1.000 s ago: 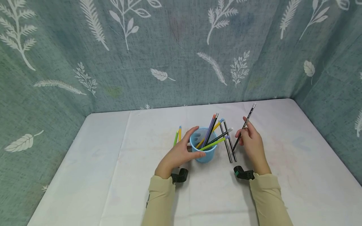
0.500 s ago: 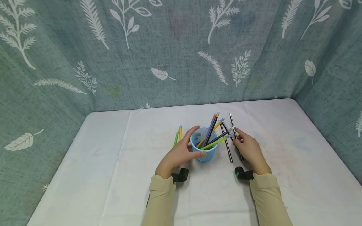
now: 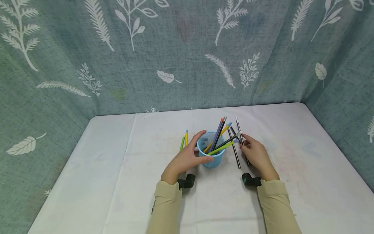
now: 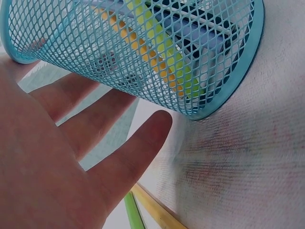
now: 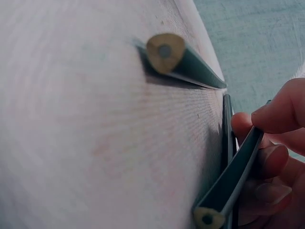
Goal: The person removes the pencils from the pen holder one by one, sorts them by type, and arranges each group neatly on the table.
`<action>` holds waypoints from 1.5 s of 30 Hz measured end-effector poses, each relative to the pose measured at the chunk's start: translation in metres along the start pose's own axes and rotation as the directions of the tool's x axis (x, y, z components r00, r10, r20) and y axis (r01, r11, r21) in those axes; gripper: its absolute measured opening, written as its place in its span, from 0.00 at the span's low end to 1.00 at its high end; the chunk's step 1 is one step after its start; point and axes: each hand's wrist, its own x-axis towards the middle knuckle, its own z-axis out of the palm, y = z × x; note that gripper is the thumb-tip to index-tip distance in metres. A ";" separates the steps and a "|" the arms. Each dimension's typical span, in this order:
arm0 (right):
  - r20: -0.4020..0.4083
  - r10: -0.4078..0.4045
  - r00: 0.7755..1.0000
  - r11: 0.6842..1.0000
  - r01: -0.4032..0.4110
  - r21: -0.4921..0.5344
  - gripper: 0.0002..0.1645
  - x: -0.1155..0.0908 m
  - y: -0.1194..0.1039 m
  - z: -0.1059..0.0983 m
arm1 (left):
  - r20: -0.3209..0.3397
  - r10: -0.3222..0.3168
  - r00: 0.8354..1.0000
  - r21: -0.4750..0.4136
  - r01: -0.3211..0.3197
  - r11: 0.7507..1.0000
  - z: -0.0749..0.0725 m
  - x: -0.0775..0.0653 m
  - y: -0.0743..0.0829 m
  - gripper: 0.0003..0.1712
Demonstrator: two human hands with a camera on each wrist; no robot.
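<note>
My left hand (image 3: 185, 157) grips the light blue mesh pencil cup (image 3: 212, 162), thumb at the near side and forefinger at the far rim. In the left wrist view, the cup's mesh wall (image 4: 157, 67) shows green and yellow pencils inside. The cup holds several pencils, among them a purple pencil (image 3: 217, 135) and a lime green pencil (image 3: 220, 149). Right of the cup, my right hand (image 3: 257, 154) pinches a black pencil (image 5: 233, 176) between thumb and fingers. Just behind it another dark pencil (image 5: 228, 119) shows. A separate black pencil (image 3: 235, 153) lies nearer the cup.
Left of the cup, partly behind my left hand, lie a green pencil (image 3: 182, 143) and a yellow pencil (image 3: 186, 138). A white cloth (image 3: 140, 182) covers the table. A grey-green leaf-patterned curtain (image 3: 131, 81) stands behind and at both sides.
My right hand has lowered its black pencil from a raised slant and shifted slightly left, among the black pencils beside the cup. My left hand stays on the cup.
</note>
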 end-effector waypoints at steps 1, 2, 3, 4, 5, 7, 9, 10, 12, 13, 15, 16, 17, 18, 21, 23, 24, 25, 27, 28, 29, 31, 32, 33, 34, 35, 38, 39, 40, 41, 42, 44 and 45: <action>0.001 -0.003 1.000 1.000 0.003 0.002 0.31 0.000 0.000 0.000 | 0.001 -0.001 1.000 -0.003 0.001 1.000 0.000 0.000 0.000 0.52; 0.004 -0.004 1.000 1.000 0.004 0.005 0.31 0.000 0.000 0.000 | 0.002 -0.002 1.000 -0.004 0.002 1.000 0.000 0.000 0.000 0.52; 0.007 -0.007 1.000 1.000 0.007 0.008 0.31 0.000 0.000 -0.001 | 0.003 -0.004 1.000 -0.004 0.004 1.000 0.000 0.000 -0.001 0.52; 0.009 -0.005 1.000 1.000 0.005 0.011 0.31 0.000 0.000 -0.001 | 0.004 -0.006 1.000 -0.003 0.006 1.000 0.000 0.001 -0.001 0.52; 0.009 -0.002 1.000 1.000 0.002 0.012 0.31 0.000 0.000 -0.001 | 0.003 -0.008 1.000 -0.002 0.008 1.000 0.000 0.001 -0.001 0.52; 0.005 0.005 1.000 1.000 -0.005 0.011 0.31 0.000 0.000 -0.001 | 0.002 -0.010 1.000 0.000 0.010 1.000 0.000 0.001 -0.002 0.52; -0.001 0.008 1.000 1.000 -0.008 0.002 0.30 0.001 0.000 -0.002 | 0.000 -0.006 1.000 0.003 0.006 1.000 0.000 0.001 -0.002 0.52; -0.005 0.008 1.000 1.000 -0.008 -0.007 0.30 0.001 0.000 -0.002 | -0.001 -0.003 1.000 0.005 0.003 1.000 0.000 0.001 -0.001 0.52; -0.008 0.000 1.000 1.000 0.000 -0.028 0.30 0.001 0.001 -0.003 | 0.000 0.000 1.000 0.004 0.000 1.000 0.000 0.001 -0.001 0.53; -0.004 0.000 1.000 0.999 0.000 -0.038 0.30 0.000 0.001 -0.003 | 0.002 0.001 1.000 0.004 -0.001 1.000 0.000 0.001 0.000 0.53; 0.006 -0.001 1.000 0.998 0.001 -0.057 0.30 -0.001 0.001 -0.005 | 0.004 -0.001 1.000 0.004 0.001 1.000 0.000 0.001 0.000 0.54; 0.012 0.001 1.000 0.998 0.000 -0.066 0.30 -0.001 0.001 -0.005 | 0.005 -0.001 1.000 0.003 0.001 1.000 0.000 0.001 0.001 0.54; 0.015 0.004 1.000 0.997 -0.003 -0.073 0.30 -0.002 0.001 -0.006 | 0.004 -0.002 1.000 0.004 0.002 1.000 0.000 0.001 0.001 0.54; 0.021 0.008 1.000 0.997 -0.006 -0.079 0.29 -0.002 0.000 -0.007 | 0.004 -0.001 1.000 0.005 0.001 1.000 0.000 0.001 0.001 0.54; 0.033 0.017 0.999 0.996 -0.014 -0.091 0.29 -0.003 -0.001 -0.009 | -0.002 0.003 1.000 0.011 -0.003 1.000 0.000 0.001 0.001 0.53; 0.042 0.024 0.999 0.995 -0.020 -0.096 0.29 -0.004 -0.002 -0.011 | -0.005 0.003 1.000 0.013 -0.003 1.000 0.000 0.001 0.001 0.53; 0.050 0.030 0.998 0.995 -0.025 -0.096 0.28 -0.004 -0.002 -0.011 | -0.006 0.002 1.000 0.013 -0.001 1.000 0.000 0.001 0.001 0.52; 0.058 0.034 0.998 0.995 -0.029 -0.097 0.28 -0.004 -0.002 -0.011 | -0.006 -0.001 1.000 0.014 0.001 1.000 0.000 0.001 0.001 0.52; 0.069 0.040 0.997 0.994 -0.033 -0.107 0.28 -0.004 -0.003 -0.011 | -0.004 -0.009 1.000 0.012 0.009 1.000 0.001 0.001 0.001 0.52; 0.074 0.042 0.996 0.993 -0.033 -0.114 0.28 -0.004 -0.003 -0.011 | -0.003 -0.012 1.000 0.012 0.012 1.000 0.001 0.001 0.000 0.52; 0.078 0.041 0.996 0.992 -0.032 -0.119 0.29 -0.004 -0.003 -0.011 | -0.002 -0.013 1.000 0.011 0.013 1.000 0.001 0.001 0.000 0.52; 0.081 0.041 0.996 0.991 -0.031 -0.127 0.30 -0.004 -0.003 -0.012 | -0.002 -0.011 1.000 0.007 0.011 1.000 0.001 0.001 0.000 0.52; 0.081 0.042 0.996 0.991 -0.031 -0.128 0.30 -0.004 -0.003 -0.012 | -0.001 -0.010 1.000 0.003 0.010 1.000 0.001 0.001 0.000 0.53; 0.080 0.041 0.996 0.991 -0.031 -0.130 0.30 -0.004 -0.003 -0.012 | 0.003 -0.010 1.000 -0.002 0.010 1.000 0.000 -0.001 0.005 0.53; 0.083 0.041 0.996 0.991 -0.030 -0.134 0.30 -0.004 -0.004 -0.012 | 0.003 -0.010 1.000 -0.005 0.010 1.000 0.000 -0.001 0.005 0.53; 0.087 0.040 0.995 0.990 -0.028 -0.138 0.31 -0.004 -0.004 -0.012 | 0.002 -0.010 1.000 -0.007 0.010 1.000 0.000 -0.001 0.005 0.53; 0.105 0.045 0.994 0.988 -0.028 -0.152 0.32 -0.003 -0.004 -0.010 | 0.005 -0.016 1.000 -0.008 0.016 1.000 0.000 -0.003 0.009 0.52; 0.109 0.045 0.993 0.987 -0.027 -0.156 0.32 -0.003 -0.003 -0.009 | 0.007 -0.022 1.000 -0.010 0.022 1.000 0.000 -0.004 0.013 0.51; 0.116 0.046 0.992 0.987 -0.027 -0.158 0.33 -0.003 -0.003 -0.009 | 0.006 -0.024 1.000 -0.008 0.024 1.000 0.000 -0.004 0.012 0.51; 0.120 0.046 0.992 0.987 -0.027 -0.156 0.33 -0.004 -0.002 -0.009 | 0.010 -0.028 1.000 -0.009 0.028 1.000 -0.001 -0.007 0.017 0.51; 0.124 0.046 0.991 0.988 -0.027 -0.153 0.33 -0.004 -0.002 -0.010 | 0.014 -0.031 0.999 -0.012 0.031 0.999 -0.001 -0.009 0.022 0.50; 0.124 0.044 0.991 0.989 -0.026 -0.144 0.33 -0.003 -0.001 -0.010 | 0.021 -0.035 0.999 -0.012 0.035 0.999 -0.003 -0.013 0.030 0.50; 0.123 0.045 0.991 0.990 -0.028 -0.140 0.33 -0.003 0.000 -0.010 | 0.023 -0.036 0.999 -0.013 0.036 0.999 -0.003 -0.015 0.033 0.50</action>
